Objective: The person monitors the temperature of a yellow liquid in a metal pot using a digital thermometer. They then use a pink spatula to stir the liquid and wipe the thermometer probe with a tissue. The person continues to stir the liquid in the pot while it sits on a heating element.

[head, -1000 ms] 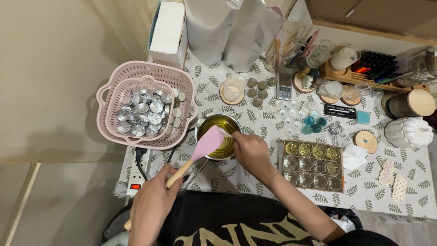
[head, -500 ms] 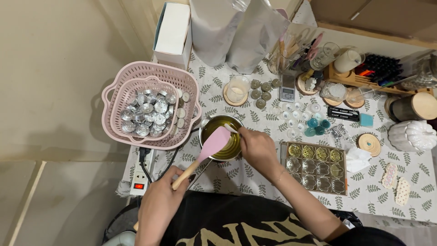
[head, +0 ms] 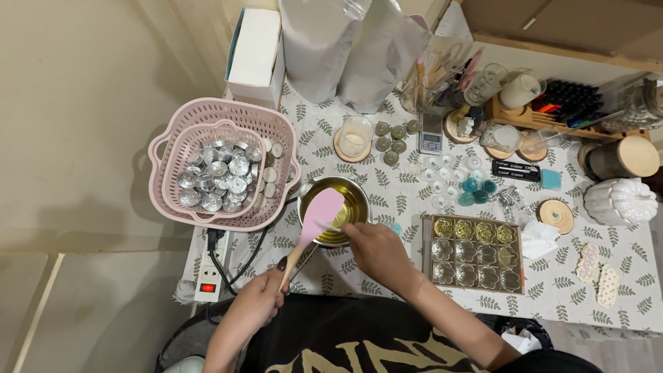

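My left hand (head: 257,305) grips the wooden handle of a pink spatula (head: 321,209), whose blade lies tilted over a small metal pot (head: 357,194) of yellow liquid. My right hand (head: 377,252) sits at the pot's near right rim, fingers pinched on a thin pale stick (head: 327,226) that points at the spatula blade. To the right of that hand lies a clear mould tray (head: 474,260) with flower-shaped cells; its far row holds yellow-green fill.
A pink basket (head: 273,131) of several metal tealight cups stands left of the pot. A power strip (head: 207,284) and black cable hang at the table's near left edge. Silver bags (head: 345,48), a white box (head: 252,47), a small scale (head: 431,141), jars and a white pumpkin-shaped pot (head: 619,200) crowd the back and right.
The view has shifted a little. Both hands stay at the pot, the spatula blade still over the liquid, the right hand slightly closer to the blade.
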